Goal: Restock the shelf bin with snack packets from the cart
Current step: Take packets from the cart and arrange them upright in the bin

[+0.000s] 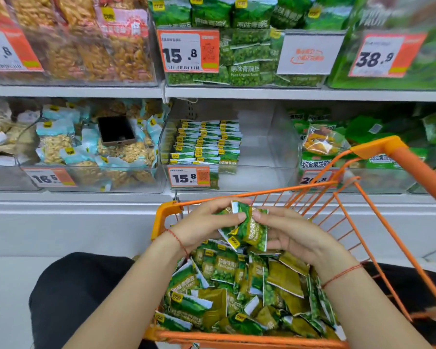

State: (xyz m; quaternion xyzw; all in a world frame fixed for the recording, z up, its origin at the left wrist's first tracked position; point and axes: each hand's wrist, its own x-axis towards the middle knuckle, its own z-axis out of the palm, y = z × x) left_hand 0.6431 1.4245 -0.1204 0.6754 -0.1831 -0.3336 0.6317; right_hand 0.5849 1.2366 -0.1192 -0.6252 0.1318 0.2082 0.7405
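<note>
Snack packets, a small green bunch pinched between left hand and right hand above the cart heap near its far rim: gathering step, next calling for a lift to the clear shelf bin, half-filled at its left side.

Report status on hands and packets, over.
Both hands, left and right, hold a bunch of packets over the cart. Shelf bin half stocked. Nothing in the way.
</note>
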